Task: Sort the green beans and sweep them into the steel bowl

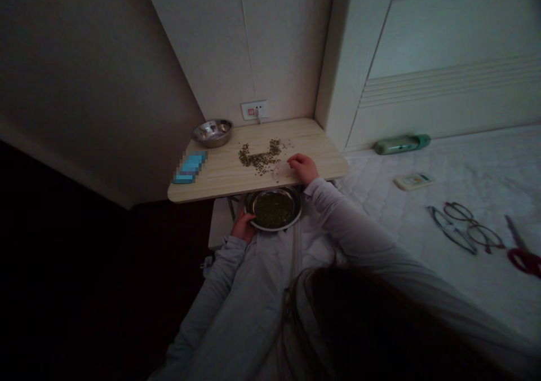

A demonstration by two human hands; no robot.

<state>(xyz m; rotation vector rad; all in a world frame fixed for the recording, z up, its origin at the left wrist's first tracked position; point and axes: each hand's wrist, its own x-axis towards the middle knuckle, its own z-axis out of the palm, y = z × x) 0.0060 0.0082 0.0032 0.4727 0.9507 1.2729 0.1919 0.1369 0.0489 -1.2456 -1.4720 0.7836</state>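
My left hand (244, 227) grips the left rim of a metal bowl (298, 212) below the table's front edge. Many small green-brown beans or seeds (273, 210) fill its bottom. More of the same small grains (257, 159) lie scattered over the middle of the wooden tabletop (220, 184). Over the table's right side, my right hand (303, 168) has its fingers drawn together beside a sparse patch of paler, reddish bits (279, 170). Whatever its fingertips hold is too small to make out.
A second metal bowl (213, 133) stands at the table's back left, behind a phone with a blurred screen (190, 167). On the white bed to the right lie a green bottle (401, 144), a remote control (413, 181), eyeglasses (473, 226) and red-handled scissors (524, 260). A plug sits in the wall socket (254, 110).
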